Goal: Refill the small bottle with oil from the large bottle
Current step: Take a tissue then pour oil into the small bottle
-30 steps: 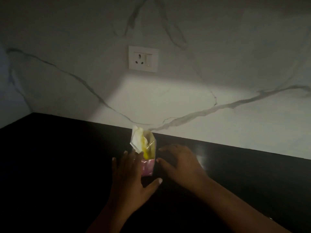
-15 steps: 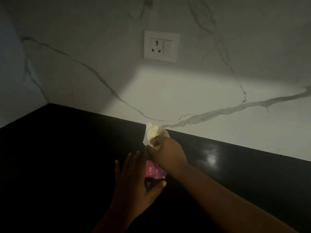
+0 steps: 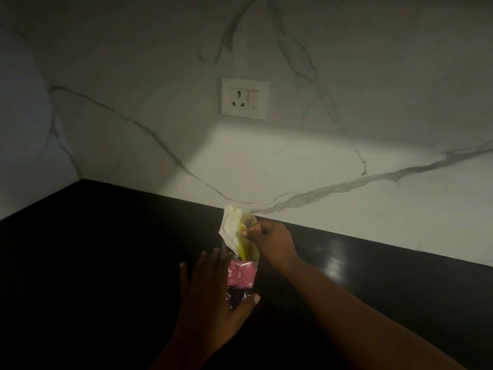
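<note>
Oil pouch, upright with a pink label band and yellowish oil showing in its clear upper part, stands on the black surface near the wall. Its top is open, with a crumpled white flap sticking up on the left. The right hand reaches in from the right and pinches the pouch's upper edge, fingers curled tight on the plastic. The left hand lies against the pouch's lower left side, fingers straight and together, the thumb crossing in front of the dark base.

The surface is glossy and very dark, catching one pale reflection to the right of the arms. Behind it rises a white marble wall with grey veins, lit in a bright patch just below a white socket plate. At far left the surface turns a corner along a second wall.
</note>
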